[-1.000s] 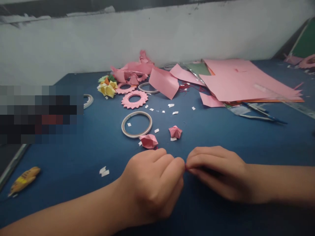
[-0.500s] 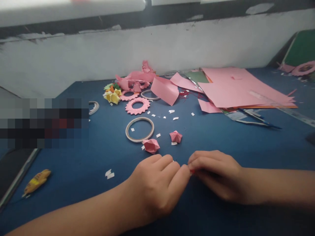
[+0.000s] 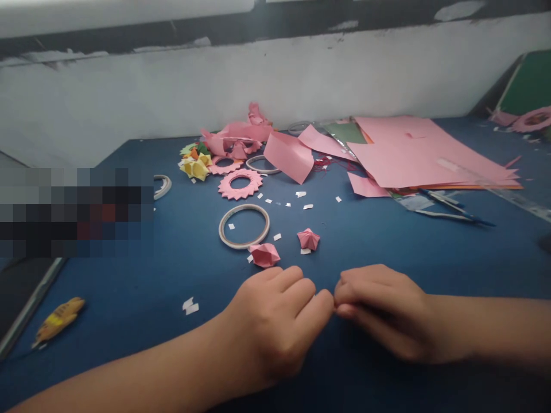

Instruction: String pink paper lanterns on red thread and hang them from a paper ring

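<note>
Checking an obscured grip

Left hand [image 3: 275,321] and right hand [image 3: 383,310]: clenched, meeting; cannot tell what, if anything, they pinch. Paper bud [image 3: 264,256], at their ten o'clock, and paper star [image 3: 309,239], at eleven, should be light, crushable; hold by creased edges. Board [image 3: 531,86], far two o'clock, is cut off.

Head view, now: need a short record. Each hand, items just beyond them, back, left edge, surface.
Left hand: curled, knuckles up; grip contents hidden
Right hand: fingers and thumb pinched, tips beside the left hand's; contents unclear
Beyond hands: folded pink piece, pink star, tape ring
Back: pink wreath; pink sheets, right of it
Left edge: tan item, yellow band
Surface: blue table, white scraps scattered
</note>
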`<state>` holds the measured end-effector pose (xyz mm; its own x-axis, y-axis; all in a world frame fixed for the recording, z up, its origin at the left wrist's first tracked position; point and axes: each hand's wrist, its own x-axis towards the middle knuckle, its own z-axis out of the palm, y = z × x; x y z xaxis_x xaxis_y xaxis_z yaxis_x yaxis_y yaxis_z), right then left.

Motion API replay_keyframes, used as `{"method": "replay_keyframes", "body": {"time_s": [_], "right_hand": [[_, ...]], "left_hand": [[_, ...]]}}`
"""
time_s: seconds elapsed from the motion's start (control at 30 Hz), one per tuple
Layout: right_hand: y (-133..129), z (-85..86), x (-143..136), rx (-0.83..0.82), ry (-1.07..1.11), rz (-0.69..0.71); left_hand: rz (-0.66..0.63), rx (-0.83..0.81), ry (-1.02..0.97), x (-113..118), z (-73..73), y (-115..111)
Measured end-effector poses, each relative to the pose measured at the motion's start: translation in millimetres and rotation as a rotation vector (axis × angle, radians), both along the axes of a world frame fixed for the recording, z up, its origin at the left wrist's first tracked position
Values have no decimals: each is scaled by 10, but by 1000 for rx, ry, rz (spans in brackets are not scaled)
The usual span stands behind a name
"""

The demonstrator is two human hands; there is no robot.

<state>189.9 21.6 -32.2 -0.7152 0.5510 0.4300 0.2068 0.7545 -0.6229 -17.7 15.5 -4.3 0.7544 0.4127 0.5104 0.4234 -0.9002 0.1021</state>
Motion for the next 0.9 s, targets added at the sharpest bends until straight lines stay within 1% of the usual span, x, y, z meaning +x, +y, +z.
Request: {"method": "replay_keyframes", "body": {"time_s": [0.07,0.1,0.13,0.17,0.2,0.27,0.37,0.47,0.53,0.7,0.77,0.83,0.9], "right_hand": [[-17,15,0,14,8,-45],[-23,28,-3,19,0,-74],[-26,40,-5,18,-13,-109],[-28,51,-8,9,-28,-145],[-27,60,-11,-2,-38,-181],[-24,68,-15,-31,-46,-231],[-23,63,-15,-27,-35,-248],[-23,63,-13,5,-17,-227],[-19,75,-15,14,-10,-217],[-19,118,-31,13,-70,-222],[-25,117,-35,29,-108,-235],[-29,103,-35,35,-125,-255],[-20,89,-30,14,-111,-282]], "left_hand": [[-2,-4,-9,-46,103,81],[18,-15,-3,-82,162,135],[82,12,-14,-125,219,193],[174,23,24,-172,268,250],[231,7,103,-219,307,302],[312,-101,233,-297,343,377],[377,-268,351,-336,313,407],[370,-421,330,-301,267,392],[366,-492,292,-285,267,389],[372,-636,335,-379,381,398],[329,-707,313,-428,431,391],[253,-816,286,-445,458,385],[190,-1023,297,-424,457,389]]}}
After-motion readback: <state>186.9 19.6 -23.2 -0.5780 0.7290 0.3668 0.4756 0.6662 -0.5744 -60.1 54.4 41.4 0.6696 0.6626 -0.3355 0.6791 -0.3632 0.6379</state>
